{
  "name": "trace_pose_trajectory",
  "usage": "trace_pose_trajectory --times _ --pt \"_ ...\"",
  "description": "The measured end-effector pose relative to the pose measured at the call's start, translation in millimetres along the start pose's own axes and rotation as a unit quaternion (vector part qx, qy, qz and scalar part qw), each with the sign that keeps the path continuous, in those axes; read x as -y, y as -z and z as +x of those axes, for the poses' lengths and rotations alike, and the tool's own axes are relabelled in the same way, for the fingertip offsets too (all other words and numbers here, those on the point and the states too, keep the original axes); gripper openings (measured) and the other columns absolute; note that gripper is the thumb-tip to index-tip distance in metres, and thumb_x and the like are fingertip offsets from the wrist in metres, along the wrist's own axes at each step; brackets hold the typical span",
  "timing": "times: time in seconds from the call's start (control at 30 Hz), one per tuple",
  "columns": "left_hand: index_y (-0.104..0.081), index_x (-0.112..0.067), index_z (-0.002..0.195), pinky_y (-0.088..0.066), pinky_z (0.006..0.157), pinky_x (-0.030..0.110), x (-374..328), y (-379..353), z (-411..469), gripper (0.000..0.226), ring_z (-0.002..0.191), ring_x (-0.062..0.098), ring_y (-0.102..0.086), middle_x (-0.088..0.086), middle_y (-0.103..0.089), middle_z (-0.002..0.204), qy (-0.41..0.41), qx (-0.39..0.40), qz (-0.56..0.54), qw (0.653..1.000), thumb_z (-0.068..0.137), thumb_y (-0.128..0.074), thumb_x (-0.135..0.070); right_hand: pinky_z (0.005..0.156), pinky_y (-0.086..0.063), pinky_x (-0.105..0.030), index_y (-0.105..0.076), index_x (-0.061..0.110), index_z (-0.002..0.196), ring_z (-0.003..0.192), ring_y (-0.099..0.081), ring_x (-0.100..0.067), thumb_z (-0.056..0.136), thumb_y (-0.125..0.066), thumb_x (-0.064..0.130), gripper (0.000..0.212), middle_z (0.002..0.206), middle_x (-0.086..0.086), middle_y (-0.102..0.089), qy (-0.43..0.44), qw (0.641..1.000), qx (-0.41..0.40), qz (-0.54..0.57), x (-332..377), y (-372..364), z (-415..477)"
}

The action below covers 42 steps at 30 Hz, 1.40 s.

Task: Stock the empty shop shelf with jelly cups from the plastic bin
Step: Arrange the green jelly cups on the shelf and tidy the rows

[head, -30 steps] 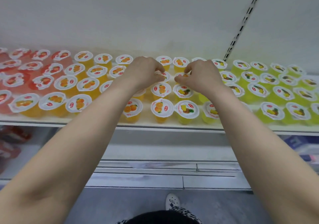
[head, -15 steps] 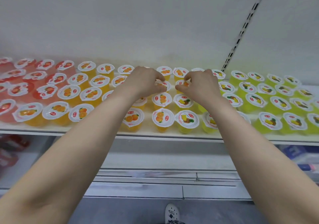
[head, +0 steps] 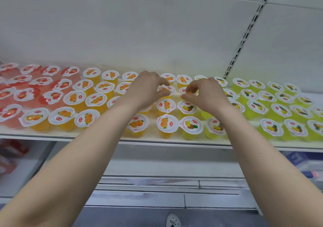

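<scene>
Jelly cups (head: 167, 122) stand in rows on the white shelf (head: 174, 140), red at left, orange in the middle, yellow-green at right. In the second row from the back, the left hand (head: 148, 90) pinches an orange cup (head: 169, 89). The right hand (head: 208, 94) pinches the neighbouring cup (head: 182, 90) just beside it.

Left hand (head: 148, 88) and right hand (head: 208, 94) apparently pinch neighbouring jelly cups (head: 167, 89).

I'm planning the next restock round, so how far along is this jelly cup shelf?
Mostly done: the shelf holds rows of red cups, orange cups, yellow cups and green cups. In hand: the left hand pinches an orange cup and the right hand pinches the neighbouring orange cup, second row from the back. Left: apparently little; the arms hide some spots and the bin is out of view.
</scene>
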<state>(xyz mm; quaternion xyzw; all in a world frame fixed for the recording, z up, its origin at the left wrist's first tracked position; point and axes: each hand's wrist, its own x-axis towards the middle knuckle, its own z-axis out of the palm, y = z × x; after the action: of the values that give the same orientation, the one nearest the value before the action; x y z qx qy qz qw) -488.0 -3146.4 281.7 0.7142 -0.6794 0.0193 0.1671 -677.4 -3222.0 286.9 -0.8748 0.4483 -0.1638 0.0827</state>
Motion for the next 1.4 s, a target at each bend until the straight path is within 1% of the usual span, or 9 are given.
trace_pose_trajectory --times 0.1,0.2,0.37,0.5,0.73,0.93,1.07,1.3,1.4 --pt "-0.07 -0.034 0.113 -0.036 0.076 0.025 0 6 -12 0.033 0.1 0.014 -0.057 -0.011 -0.068 0.104 -0.011 0.039 -0.046 0.998 0.086 -0.064 -0.052 0.078 -0.05 -0.033 -0.073 0.026 0.099 0.091 -0.061 -0.015 0.077 -0.071 0.055 0.036 0.093 0.008 -0.068 -0.009 0.997 0.072 0.02 3 10 -13" --pt "-0.072 -0.035 0.109 -0.04 0.074 0.027 -4 8 -19 0.033 0.102 0.014 -0.057 -0.011 -0.068 0.105 -0.016 0.071 -0.039 0.997 0.082 -0.067 -0.053 0.083 -0.053 -0.036 -0.071 0.03 0.103 0.096 -0.061 -0.018 0.072 -0.072 0.061 0.043 0.101 0.006 -0.067 -0.022 0.994 0.106 -0.028 9 12 -20" --pt "-0.071 -0.033 0.112 -0.038 0.075 0.027 -10 4 -28 0.029 0.107 0.02 -0.056 -0.005 -0.067 0.111 -0.011 0.054 -0.025 0.998 0.087 -0.064 -0.046 0.085 -0.052 -0.037 -0.069 0.03 0.106 0.104 -0.059 -0.023 0.076 -0.067 0.056 0.039 0.103 0.003 -0.067 -0.045 0.992 0.086 -0.081 17 9 -25" --pt "-0.067 -0.032 0.12 -0.042 0.086 0.031 -1 12 -38 0.034 0.118 0.022 -0.053 -0.002 -0.063 0.125 -0.001 0.032 -0.027 0.999 0.089 -0.062 -0.046 0.088 -0.051 -0.038 -0.068 0.031 0.111 0.111 -0.055 -0.024 0.079 -0.065 0.056 0.041 0.11 0.001 -0.067 -0.056 0.987 0.099 -0.112 24 15 -26" --pt "-0.063 -0.024 0.126 -0.042 0.096 0.039 70 34 -41 0.037 0.117 0.029 -0.053 0.006 -0.062 0.124 0.09 -0.027 -0.015 0.995 0.091 -0.062 -0.039 0.094 -0.046 -0.042 -0.069 0.025 0.117 0.114 -0.052 -0.028 0.091 -0.06 0.041 0.032 0.11 -0.001 -0.069 0.005 0.999 0.002 -0.049 56 13 3" --pt "-0.061 -0.023 0.129 -0.044 0.095 0.039 96 30 -16 0.037 0.116 0.031 -0.054 0.008 -0.061 0.128 0.116 0.002 0.018 0.993 0.095 -0.056 -0.036 0.096 -0.041 -0.041 -0.065 0.026 0.123 0.118 -0.048 -0.029 0.092 -0.062 0.042 0.035 0.118 -0.001 -0.067 0.072 0.995 0.026 -0.059 85 -24 53" --pt "-0.058 -0.024 0.132 -0.042 0.099 0.037 105 26 -1 0.041 0.12 0.027 -0.054 0.002 -0.06 0.134 0.126 0.033 0.014 0.991 0.095 -0.054 -0.041 0.094 -0.04 -0.039 -0.064 0.026 0.121 0.119 -0.049 -0.028 0.092 -0.057 0.051 0.039 0.12 -0.002 -0.066 0.057 0.995 0.049 -0.067 94 -43 80" --pt "-0.066 -0.024 0.123 -0.047 0.088 0.032 112 22 13 0.038 0.111 0.021 -0.058 -0.001 -0.063 0.128 0.148 0.034 -0.042 0.987 0.091 -0.062 -0.042 0.087 -0.042 -0.038 -0.067 0.023 0.108 0.112 -0.05 -0.027 0.089 -0.061 0.046 0.031 0.108 -0.003 -0.068 0.035 0.998 0.037 -0.043 98 -59 94" --pt "-0.067 -0.023 0.122 -0.046 0.089 0.031 117 21 17 0.037 0.112 0.021 -0.058 -0.001 -0.064 0.127 0.141 0.035 -0.04 0.989 0.09 -0.063 -0.042 0.085 -0.042 -0.038 -0.066 0.023 0.108 0.111 -0.05 -0.027 0.089 -0.06 0.044 0.029 0.106 -0.004 -0.068 0.015 0.999 0.028 -0.039 102 -63 91"
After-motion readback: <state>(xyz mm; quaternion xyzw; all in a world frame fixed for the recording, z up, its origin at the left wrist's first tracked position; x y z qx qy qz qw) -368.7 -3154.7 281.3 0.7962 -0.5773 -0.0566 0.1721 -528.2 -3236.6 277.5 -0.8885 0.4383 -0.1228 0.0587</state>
